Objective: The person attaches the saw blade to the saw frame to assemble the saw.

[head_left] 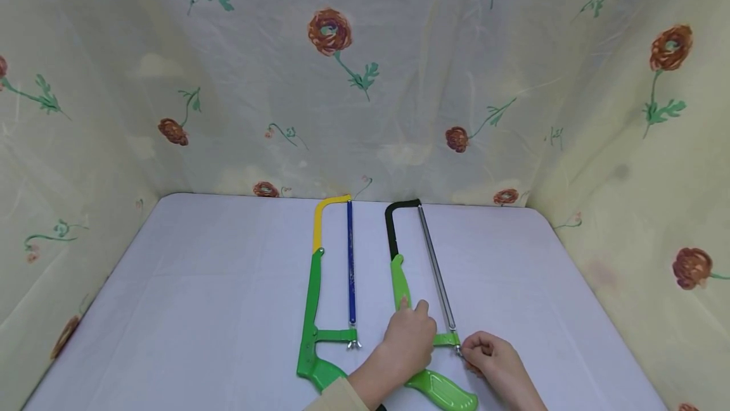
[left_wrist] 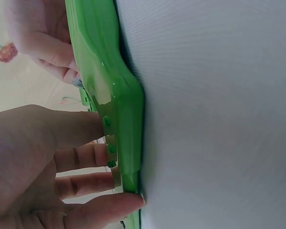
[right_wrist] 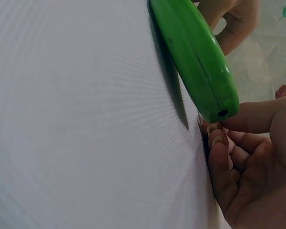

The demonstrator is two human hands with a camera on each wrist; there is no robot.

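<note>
A hacksaw with a light green handle (head_left: 441, 391), black front frame (head_left: 390, 227) and grey blade (head_left: 436, 268) lies flat on the table. My left hand (head_left: 407, 341) holds its green frame, thumb and fingers on its edges in the left wrist view (left_wrist: 76, 162). With bent fingers, my right hand (head_left: 499, 363) pinches the small metal wing nut (head_left: 459, 350) at the blade's near end. The green handle (right_wrist: 200, 57) partly hides those fingertips in the right wrist view. My left hand covers the middle of the frame in the head view.
To the left lies a second hacksaw (head_left: 310, 297) with a green and yellow frame, a blue blade (head_left: 351, 259) and its own wing nut (head_left: 354, 344). My left forearm crosses its handle. Flowered curtains (head_left: 399, 82) surround the white table (head_left: 199, 309) on three sides.
</note>
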